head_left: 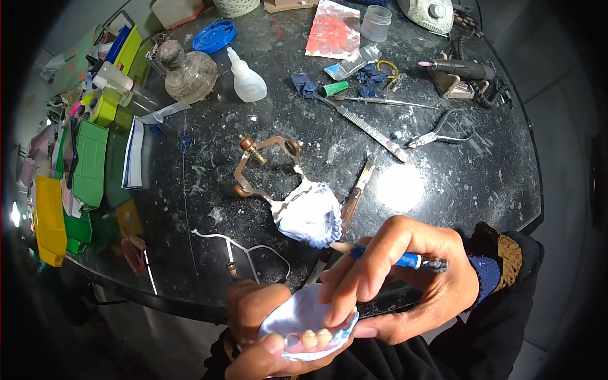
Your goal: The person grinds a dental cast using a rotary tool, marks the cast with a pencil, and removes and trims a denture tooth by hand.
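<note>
Low in the head view, my left hand (249, 310) is closed around a pale bluish-white dental cast (294, 311), thumb on its near rim. Pink wax lies along the cast's near edge, with two cream artificial teeth (316, 338) set in it. My right hand (437, 292) grips a blue pencil (408, 260) held across the fingers, its sharpened tip pointing left. Fingertips of that hand also touch the cast's right side. Just beyond, a second plaster cast (310, 212) with a row of teeth lies attached to a copper-coloured articulator (240, 171).
On the dusty black table, a wax knife (358, 193), tweezers (370, 132) and pliers (441, 131) lie to the right. A handpiece (462, 68) rests on its stand. A white squeeze bottle (248, 81) and glass burner (189, 77) stand behind. Coloured bins (90, 161) line the left.
</note>
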Demonstrator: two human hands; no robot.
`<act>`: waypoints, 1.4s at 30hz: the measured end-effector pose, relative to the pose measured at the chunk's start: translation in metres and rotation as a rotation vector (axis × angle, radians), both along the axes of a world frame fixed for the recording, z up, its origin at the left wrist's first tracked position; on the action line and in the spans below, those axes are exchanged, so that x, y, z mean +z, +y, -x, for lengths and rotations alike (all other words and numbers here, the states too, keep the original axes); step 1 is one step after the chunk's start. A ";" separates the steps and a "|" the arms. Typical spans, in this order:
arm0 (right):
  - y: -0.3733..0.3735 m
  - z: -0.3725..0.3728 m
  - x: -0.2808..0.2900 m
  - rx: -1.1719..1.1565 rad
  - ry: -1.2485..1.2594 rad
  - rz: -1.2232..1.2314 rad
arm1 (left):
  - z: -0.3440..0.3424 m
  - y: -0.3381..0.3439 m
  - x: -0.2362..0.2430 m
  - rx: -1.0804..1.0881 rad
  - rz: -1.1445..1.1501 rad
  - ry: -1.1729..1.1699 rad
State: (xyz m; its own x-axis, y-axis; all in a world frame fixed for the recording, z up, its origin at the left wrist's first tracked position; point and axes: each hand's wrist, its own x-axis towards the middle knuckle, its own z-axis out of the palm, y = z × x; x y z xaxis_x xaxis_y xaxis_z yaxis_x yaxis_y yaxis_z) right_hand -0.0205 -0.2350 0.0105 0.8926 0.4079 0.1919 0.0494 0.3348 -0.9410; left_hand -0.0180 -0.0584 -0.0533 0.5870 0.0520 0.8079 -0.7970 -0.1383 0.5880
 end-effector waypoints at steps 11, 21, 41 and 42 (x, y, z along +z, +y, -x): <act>0.011 0.003 0.003 -0.149 -0.218 0.028 | 0.019 -0.005 0.015 -0.342 0.160 0.559; 0.008 0.006 0.011 -0.122 -0.306 0.214 | 0.008 0.007 0.025 -0.750 0.273 0.729; 0.013 0.011 0.003 -0.231 -0.422 0.148 | 0.016 -0.012 0.019 -0.736 0.498 0.713; 0.014 0.011 0.005 -0.239 -0.408 0.151 | 0.015 -0.011 0.018 -0.850 0.585 0.668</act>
